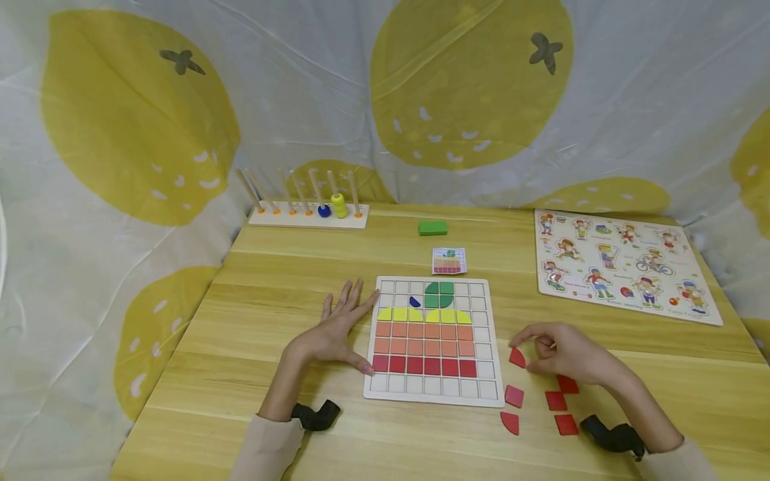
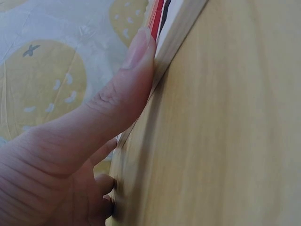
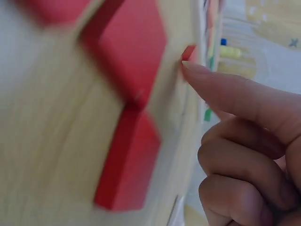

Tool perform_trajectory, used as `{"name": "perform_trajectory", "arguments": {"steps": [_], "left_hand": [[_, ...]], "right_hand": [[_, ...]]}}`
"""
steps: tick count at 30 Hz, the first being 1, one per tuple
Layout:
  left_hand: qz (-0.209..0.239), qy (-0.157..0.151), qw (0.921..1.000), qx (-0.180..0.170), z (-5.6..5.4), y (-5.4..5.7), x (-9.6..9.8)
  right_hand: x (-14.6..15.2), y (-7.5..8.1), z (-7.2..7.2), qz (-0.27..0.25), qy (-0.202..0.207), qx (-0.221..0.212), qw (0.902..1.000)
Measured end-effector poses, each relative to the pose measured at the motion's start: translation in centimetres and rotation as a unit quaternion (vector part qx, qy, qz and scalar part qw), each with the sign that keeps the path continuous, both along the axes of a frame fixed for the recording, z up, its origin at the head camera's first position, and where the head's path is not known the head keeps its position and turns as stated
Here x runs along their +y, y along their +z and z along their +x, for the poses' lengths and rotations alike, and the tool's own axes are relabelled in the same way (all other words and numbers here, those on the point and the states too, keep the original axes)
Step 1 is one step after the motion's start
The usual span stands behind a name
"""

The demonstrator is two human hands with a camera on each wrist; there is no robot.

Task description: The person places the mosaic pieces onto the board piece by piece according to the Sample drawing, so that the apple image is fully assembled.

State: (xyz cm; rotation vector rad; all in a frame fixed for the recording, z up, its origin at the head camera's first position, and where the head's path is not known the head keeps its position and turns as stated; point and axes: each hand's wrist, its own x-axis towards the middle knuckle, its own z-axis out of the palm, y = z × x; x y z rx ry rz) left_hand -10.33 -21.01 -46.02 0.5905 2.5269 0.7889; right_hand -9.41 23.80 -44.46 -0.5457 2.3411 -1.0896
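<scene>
A white grid board (image 1: 432,384) lies on the table, its cells partly filled with yellow, orange, red and green tiles in rows. With fingers spread, my left hand (image 1: 329,334) rests against the board's left edge; in the left wrist view the thumb (image 2: 120,96) touches that edge. To the right of the board, my right hand (image 1: 568,354) pinches a red quarter-circle tile (image 1: 517,357) between thumb and index finger. Below it lie a pinkish-red square tile (image 1: 514,395), another red quarter-circle (image 1: 510,423) and a few red squares (image 1: 566,424). A small blue tile (image 1: 415,302) sits near the green ones.
Behind the board lie a small pattern card (image 1: 448,261) and a green block (image 1: 433,228). A peg rack (image 1: 307,219) with blue and yellow beads stands at the back left. A picture puzzle board (image 1: 625,267) occupies the right. A lemon-print cloth (image 1: 313,80) hangs behind.
</scene>
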Motion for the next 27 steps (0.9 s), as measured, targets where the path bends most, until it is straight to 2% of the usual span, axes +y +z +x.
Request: {"name": "perform_trajectory", "arguments": {"steps": [5, 12, 18, 23, 27], "left_hand": [[-0.001, -0.001, 1.0000, -0.002, 0.0, 0.0, 0.1], [-0.001, 0.001, 1.0000, -0.002, 0.0, 0.1, 0.0], [0.001, 0.003, 1.0000, -0.003, -0.1, 0.0, -0.1], [0.001, 0.002, 1.0000, -0.003, -0.1, -0.1, -0.1], [0.001, 0.002, 1.0000, -0.002, -0.1, -0.1, -0.1]], "right_hand": [[0.3, -0.4, -0.6, 0.002, 0.009, 0.000, 1.0000], [-0.2, -0.6, -0.4, -0.004, 0.030, 0.007, 0.9995], [-1.1, -0.6, -0.2, 0.018, 0.027, 0.004, 0.9995], [-1.6, -0.7, 0.0, 0.001, 0.046, 0.019, 0.9987], [-1.8, -0.5, 0.0, 0.007, 0.041, 0.011, 0.9991]]}}
